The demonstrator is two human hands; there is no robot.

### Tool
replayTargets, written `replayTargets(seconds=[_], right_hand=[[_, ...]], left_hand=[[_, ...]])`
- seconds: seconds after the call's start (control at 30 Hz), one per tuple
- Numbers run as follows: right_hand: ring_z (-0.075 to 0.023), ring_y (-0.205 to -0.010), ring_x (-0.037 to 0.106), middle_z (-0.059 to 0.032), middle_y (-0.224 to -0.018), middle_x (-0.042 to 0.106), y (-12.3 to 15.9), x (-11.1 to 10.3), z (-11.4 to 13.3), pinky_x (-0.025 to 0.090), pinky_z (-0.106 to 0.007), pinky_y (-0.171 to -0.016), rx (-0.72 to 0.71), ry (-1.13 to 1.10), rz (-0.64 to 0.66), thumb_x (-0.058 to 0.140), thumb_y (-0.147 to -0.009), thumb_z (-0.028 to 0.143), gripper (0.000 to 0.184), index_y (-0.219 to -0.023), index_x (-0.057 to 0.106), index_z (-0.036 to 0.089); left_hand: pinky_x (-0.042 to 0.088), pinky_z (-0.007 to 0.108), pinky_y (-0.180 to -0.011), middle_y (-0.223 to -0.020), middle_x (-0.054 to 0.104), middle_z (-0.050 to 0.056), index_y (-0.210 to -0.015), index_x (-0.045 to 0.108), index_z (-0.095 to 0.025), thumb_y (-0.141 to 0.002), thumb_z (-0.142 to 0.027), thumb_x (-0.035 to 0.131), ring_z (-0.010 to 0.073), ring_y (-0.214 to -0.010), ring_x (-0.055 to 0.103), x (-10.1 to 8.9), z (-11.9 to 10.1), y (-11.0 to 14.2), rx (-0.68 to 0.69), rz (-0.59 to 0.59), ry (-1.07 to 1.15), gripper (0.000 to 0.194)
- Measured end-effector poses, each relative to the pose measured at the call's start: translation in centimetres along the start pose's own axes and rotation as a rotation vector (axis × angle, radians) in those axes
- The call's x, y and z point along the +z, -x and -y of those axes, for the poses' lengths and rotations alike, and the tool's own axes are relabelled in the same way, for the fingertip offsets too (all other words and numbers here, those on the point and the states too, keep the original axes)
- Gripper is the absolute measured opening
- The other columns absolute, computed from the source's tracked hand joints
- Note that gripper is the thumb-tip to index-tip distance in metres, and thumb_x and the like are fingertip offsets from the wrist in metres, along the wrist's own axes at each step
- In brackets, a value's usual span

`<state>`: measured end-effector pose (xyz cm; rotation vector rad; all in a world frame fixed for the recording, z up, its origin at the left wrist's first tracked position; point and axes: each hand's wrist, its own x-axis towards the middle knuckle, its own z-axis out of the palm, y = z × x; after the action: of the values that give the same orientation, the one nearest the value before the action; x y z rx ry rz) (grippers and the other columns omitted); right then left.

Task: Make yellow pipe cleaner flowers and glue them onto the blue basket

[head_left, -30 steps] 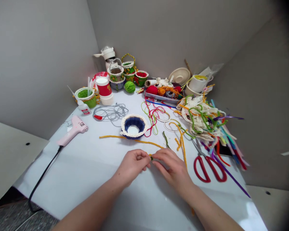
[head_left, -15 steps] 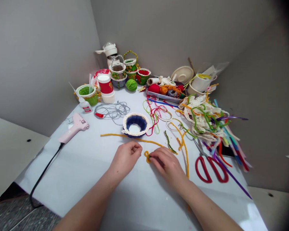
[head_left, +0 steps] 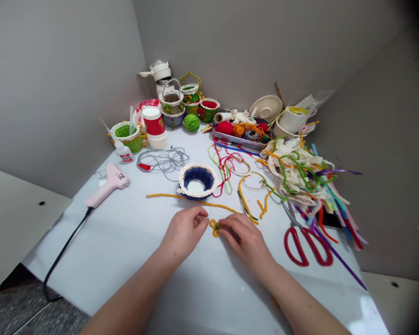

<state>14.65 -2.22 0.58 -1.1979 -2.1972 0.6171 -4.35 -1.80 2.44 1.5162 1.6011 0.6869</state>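
In my right hand [head_left: 246, 237] I pinch a small yellow pipe-cleaner flower [head_left: 214, 228] with a bit of green at its centre. Its loops stick out to the left of my fingertips. Close beside it is my left hand [head_left: 186, 230], thumb and fingers pressed together; whatever they may hold is hidden. Beyond both hands lies a long yellow pipe cleaner [head_left: 164, 196], and past it stands a dark blue bowl-shaped basket [head_left: 198, 179] with a white lace rim. A curved yellow pipe cleaner [head_left: 243, 197] lies beyond my right hand, by a dark green piece.
A pink glue gun [head_left: 108, 186] lies on the left, its cord over the edge. Red-handled scissors [head_left: 307, 244] are on the right, below a heap of lace and pipe cleaners [head_left: 296, 172]. Behind stand a glue bottle [head_left: 124, 152], small baskets [head_left: 172, 102] and a yarn tray [head_left: 242, 138].
The long yellow strand on the right has shifted left and now curves beyond my right hand. More of the flower's loops show. My left hand has moved slightly right.
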Motion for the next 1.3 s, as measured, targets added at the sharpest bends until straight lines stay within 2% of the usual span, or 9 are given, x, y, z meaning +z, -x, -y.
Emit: replayTargets(seconds=[0.1,0.2,0.27,0.4,0.73,1.0,1.07,1.17,1.3], right_hand=[[-0.0200,-0.085,0.058,-0.0070,-0.090,0.063,0.2,-0.3,-0.1,0.050,-0.035,-0.076,-0.006,-0.010,-0.006,0.056,-0.090,0.017,0.011,-0.098,0.063,0.020],[-0.0199,-0.085,0.058,-0.0071,-0.089,0.063,0.3,-0.7,-0.4,0.050,-0.035,-0.076,-0.008,-0.009,-0.042,0.056,-0.090,0.018,0.010,-0.098,0.062,0.019],[-0.0200,-0.085,0.058,-0.0074,-0.090,0.063,0.3,-1.0,-0.6,0.050,-0.035,-0.075,-0.007,-0.007,-0.080,0.056,-0.090,0.018,0.011,-0.099,0.062,0.019],[-0.0206,-0.087,0.058,-0.0079,-0.091,0.063,0.4,-1.7,-0.8,0.051,-0.036,-0.076,0.007,-0.024,-0.096,0.055,-0.091,0.018,0.012,-0.100,0.063,0.020],[-0.0208,-0.084,0.060,-0.0076,-0.089,0.064,0.7,-3.4,-0.7,0.051,-0.036,-0.074,0.063,-0.046,-0.141,0.054,-0.091,0.023,0.012,-0.097,0.064,0.021],[-0.0204,-0.083,0.061,-0.0067,-0.090,0.066,1.1,-6.7,-1.9,0.048,-0.034,-0.074,0.211,-0.015,-0.367,0.055,-0.090,0.025,0.011,-0.089,0.066,0.021],[-0.0202,-0.081,0.060,-0.0065,-0.089,0.066,1.4,-7.1,-2.4,0.047,-0.033,-0.071,0.243,-0.010,-0.400,0.055,-0.089,0.026,0.012,-0.088,0.066,0.021],[-0.0202,-0.080,0.060,-0.0068,-0.090,0.067,1.8,-7.2,-3.4,0.046,-0.032,-0.067,0.294,-0.020,-0.409,0.055,-0.089,0.029,0.014,-0.087,0.066,0.021],[-0.0195,-0.077,0.059,-0.0064,-0.088,0.067,2.0,-6.9,-4.6,0.045,-0.031,-0.066,0.336,-0.053,-0.371,0.055,-0.088,0.033,0.017,-0.085,0.067,0.020]], left_hand=[[0.045,0.026,-0.069,-0.078,0.064,0.002,-0.089,0.068,-0.020,-0.083,-0.020,0.054,0.0159,-0.072,0.060,-0.1,-0.2,0.3,0.151,0.002,-0.098,0.015],[0.046,0.030,-0.076,-0.088,0.060,0.006,-0.098,0.070,-0.022,-0.086,-0.014,0.050,0.0183,-0.085,0.056,0.0,0.0,1.2,0.411,0.022,-0.274,0.025],[0.048,0.031,-0.074,-0.089,0.057,0.007,-0.106,0.069,-0.022,-0.088,-0.012,0.047,0.0194,-0.084,0.052,0.3,0.5,1.9,0.559,0.016,-0.399,0.030],[0.049,0.032,-0.072,-0.090,0.055,0.009,-0.116,0.063,-0.019,-0.092,-0.010,0.040,0.0191,-0.082,0.048,1.3,1.5,2.6,0.703,-0.061,-0.542,0.034],[0.049,0.035,-0.073,-0.095,0.057,0.009,-0.119,0.059,-0.020,-0.092,-0.012,0.046,0.0212,-0.087,0.049,2.0,1.9,2.0,0.643,-0.012,-0.705,0.032],[0.047,0.038,-0.068,-0.094,0.060,0.010,-0.110,0.061,-0.014,-0.088,-0.007,0.046,0.0244,-0.086,0.051,2.4,0.1,2.5,0.619,0.072,-0.892,0.028],[0.047,0.038,-0.068,-0.091,0.061,0.009,-0.108,0.063,-0.014,-0.086,-0.005,0.047,0.0241,-0.085,0.052,2.4,-0.2,2.5,0.604,0.070,-0.862,0.029],[0.048,0.037,-0.073,-0.087,0.061,0.007,-0.098,0.068,-0.017,-0.084,-0.008,0.052,0.0226,-0.085,0.052,2.3,-0.2,2.1,0.533,0.050,-0.677,0.024],[0.046,0.034,-0.074,-0.078,0.060,0.004,-0.077,0.071,-0.020,-0.084,-0.016,0.055,0.0191,-0.079,0.053,2.6,0.1,1.1,0.431,-0.064,-0.409,0.018]])
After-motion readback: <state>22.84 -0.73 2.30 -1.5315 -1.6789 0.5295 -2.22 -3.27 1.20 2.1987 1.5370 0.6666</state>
